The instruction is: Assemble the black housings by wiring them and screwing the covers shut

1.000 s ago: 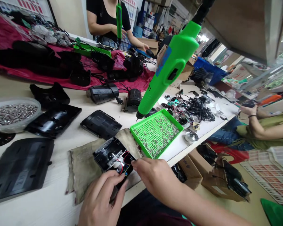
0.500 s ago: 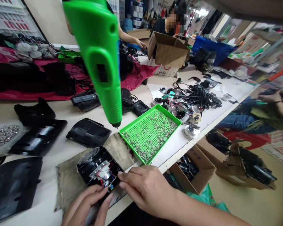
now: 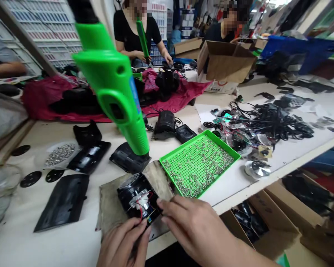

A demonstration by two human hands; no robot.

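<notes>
A black housing (image 3: 128, 187) with a silvery motor part and red wires inside lies open on a worn grey-brown pad (image 3: 110, 202) near the front edge. My left hand (image 3: 125, 241) pinches the near edge of the housing beside a small blue and yellow part (image 3: 149, 219). At the right edge of the housing, my right hand (image 3: 189, 220) has thumb and fingertips closed on the rim. Above hangs a green electric screwdriver (image 3: 114, 89), its tip just behind the housing. A green tray (image 3: 236, 157) of small screws stands right of the pad.
Black shells (image 3: 65, 202), discs (image 3: 30, 179) and a bag of screws (image 3: 59, 155) lie left. Wires and motors (image 3: 267, 124) heap at the right. Cardboard boxes (image 3: 278, 218) stand below the table edge. Two people work across the table; another person's arm shows far left.
The view has swung left, so the table items appear farther right. Both hands stay at the housing in nearly the same grip. More of the person across the table now shows.
</notes>
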